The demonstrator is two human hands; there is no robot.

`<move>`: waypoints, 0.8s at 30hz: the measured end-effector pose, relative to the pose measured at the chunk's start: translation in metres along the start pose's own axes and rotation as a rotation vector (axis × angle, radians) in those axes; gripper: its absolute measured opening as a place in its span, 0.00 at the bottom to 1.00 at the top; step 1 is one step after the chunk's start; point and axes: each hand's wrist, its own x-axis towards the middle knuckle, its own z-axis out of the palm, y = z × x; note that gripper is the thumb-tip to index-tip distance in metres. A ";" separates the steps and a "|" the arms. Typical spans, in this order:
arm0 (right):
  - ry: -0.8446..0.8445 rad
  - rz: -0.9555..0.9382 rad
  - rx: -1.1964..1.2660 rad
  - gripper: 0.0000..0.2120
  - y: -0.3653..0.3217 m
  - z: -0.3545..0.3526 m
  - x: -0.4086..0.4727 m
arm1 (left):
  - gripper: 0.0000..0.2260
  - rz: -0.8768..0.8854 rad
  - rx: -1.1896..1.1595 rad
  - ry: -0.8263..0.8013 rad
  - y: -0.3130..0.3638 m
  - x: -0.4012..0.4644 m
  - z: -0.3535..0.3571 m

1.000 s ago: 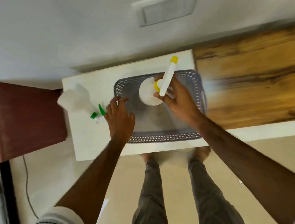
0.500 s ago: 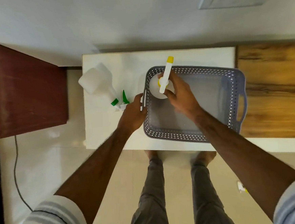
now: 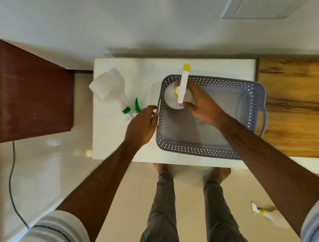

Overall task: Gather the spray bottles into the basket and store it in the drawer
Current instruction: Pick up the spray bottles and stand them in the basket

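Spray bottles are what we are gathering, and two of them are in play. We are holding the yellow-capped bottle upright inside the left end of the grey basket, with our right hand closed around its neck and body; seen from above, its white nozzle bar is running away from us toward the wall, yellow tip farthest. Whether its base is resting on the basket floor yet we cannot tell.

The green-trigger bottle is lying on its side on the white countertop, left of the basket and apart from it. Its long axis is running diagonally: the fat white body is pointing away and to the left, the green collar and trigger are pointing back toward us and toward the basket. Our left hand is sitting just beside that trigger end, fingers loosely curled and gripping nothing, between the sprayer head and the basket's left rim. So the left hand is much the nearer one, and we are judging the neck end the natural place to take hold.

A third bottle is lying on the floor to our right.
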 end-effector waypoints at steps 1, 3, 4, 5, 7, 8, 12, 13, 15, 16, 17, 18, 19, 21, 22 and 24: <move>0.068 0.020 0.014 0.28 0.002 0.003 -0.005 | 0.15 0.059 0.135 0.077 -0.004 -0.002 -0.002; 0.314 0.072 0.035 0.25 0.003 0.014 -0.025 | 0.12 0.141 0.388 0.197 -0.017 -0.006 -0.009; 0.433 0.125 0.038 0.23 0.000 0.022 -0.038 | 0.14 0.161 0.486 0.243 -0.025 -0.008 -0.016; 0.504 0.176 0.047 0.21 -0.005 0.032 -0.050 | 0.17 0.191 0.589 0.277 -0.033 -0.009 -0.024; 0.483 0.178 0.087 0.20 -0.020 0.055 -0.073 | 0.25 0.298 0.835 0.239 -0.050 -0.006 -0.043; 0.428 0.141 0.102 0.20 -0.027 0.067 -0.080 | 0.31 0.346 0.968 0.173 -0.058 -0.003 -0.054; 0.235 0.044 0.083 0.15 -0.050 0.106 -0.075 | 0.44 0.362 1.342 0.047 -0.078 0.018 -0.089; 0.202 0.030 0.085 0.14 -0.055 0.113 -0.067 | 0.44 0.356 1.378 0.036 -0.081 0.023 -0.095; 0.156 0.013 0.099 0.15 -0.063 0.124 -0.050 | 0.42 0.325 1.395 0.006 -0.087 0.034 -0.105; 0.141 0.020 0.103 0.15 -0.065 0.128 -0.041 | 0.42 0.302 1.388 -0.009 -0.090 0.039 -0.109; 0.132 0.035 0.105 0.14 -0.066 0.131 -0.033 | 0.43 0.287 1.380 -0.018 -0.093 0.044 -0.111; 0.129 0.052 0.105 0.13 -0.066 0.134 -0.026 | 0.43 0.282 1.375 -0.022 -0.096 0.048 -0.113; 0.132 0.070 0.106 0.13 -0.066 0.136 -0.020 | 0.44 0.282 1.374 -0.022 -0.100 0.052 -0.114; 0.137 0.096 0.110 0.12 -0.067 0.139 -0.014 | 0.44 0.283 1.362 -0.021 -0.105 0.058 -0.116; 0.136 0.101 0.113 0.12 -0.067 0.139 -0.014 | 0.44 0.281 1.345 -0.021 -0.107 0.060 -0.117; 0.137 0.110 0.135 0.13 -0.067 0.137 -0.018 | 0.43 0.277 1.302 -0.025 -0.109 0.060 -0.121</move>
